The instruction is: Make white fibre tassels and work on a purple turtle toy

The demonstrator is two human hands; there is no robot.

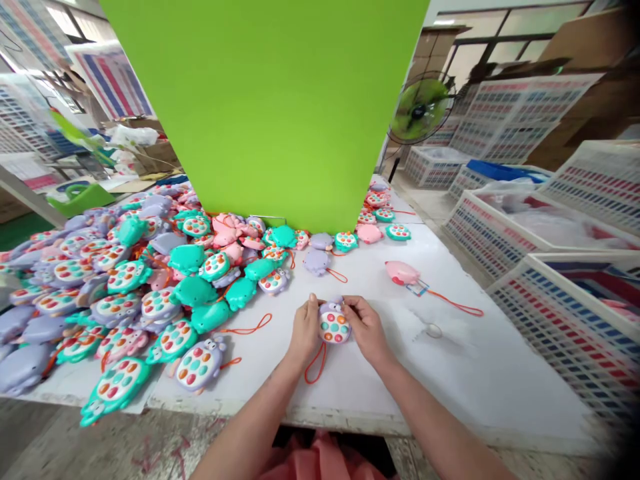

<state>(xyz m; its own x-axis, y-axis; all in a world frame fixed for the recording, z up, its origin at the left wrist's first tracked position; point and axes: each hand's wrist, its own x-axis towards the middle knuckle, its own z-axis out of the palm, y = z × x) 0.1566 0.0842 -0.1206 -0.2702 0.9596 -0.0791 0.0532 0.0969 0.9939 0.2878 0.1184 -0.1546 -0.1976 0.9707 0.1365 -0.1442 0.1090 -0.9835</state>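
Both my hands hold one small purple animal-shaped toy [334, 325] with coloured push buttons, just above the white table [480, 373]. My left hand [305, 328] grips its left side and my right hand [366, 325] grips its right side. An orange cord [315, 365] hangs from the toy down onto the table. A big heap of similar toys [140, 293] in teal, purple and pink lies to my left.
A pink toy [403, 272] with an orange cord lies alone to the right. A large green panel [270, 107] rises behind the heap. White lattice crates [565, 320] stand along the right side. A green fan [421, 110] stands at the back.
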